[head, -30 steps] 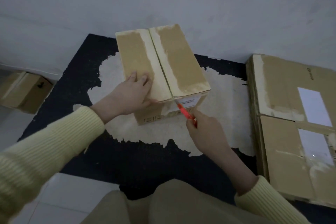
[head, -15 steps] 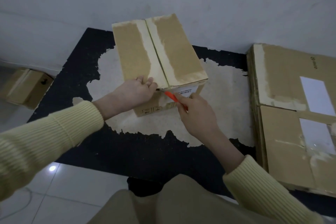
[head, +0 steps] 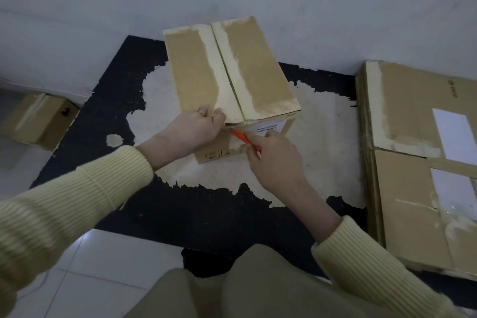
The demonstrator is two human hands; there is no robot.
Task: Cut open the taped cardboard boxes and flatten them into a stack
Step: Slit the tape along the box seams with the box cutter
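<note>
White tiles of your floor (head: 103, 266) show at lower left, with a black mat (head: 206, 214), worn to a pale patch, spread across the middle of the frame. The taped box (head: 232, 72) stands at the mat's centre. Flattened cardboard (head: 413, 188) lies along its right side. A smaller box (head: 38, 121) sits on the tiles, far left.

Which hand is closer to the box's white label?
Right. The right hand, gripping the cutter, is just below the white label; the left hand holds the box edge further left.
</note>
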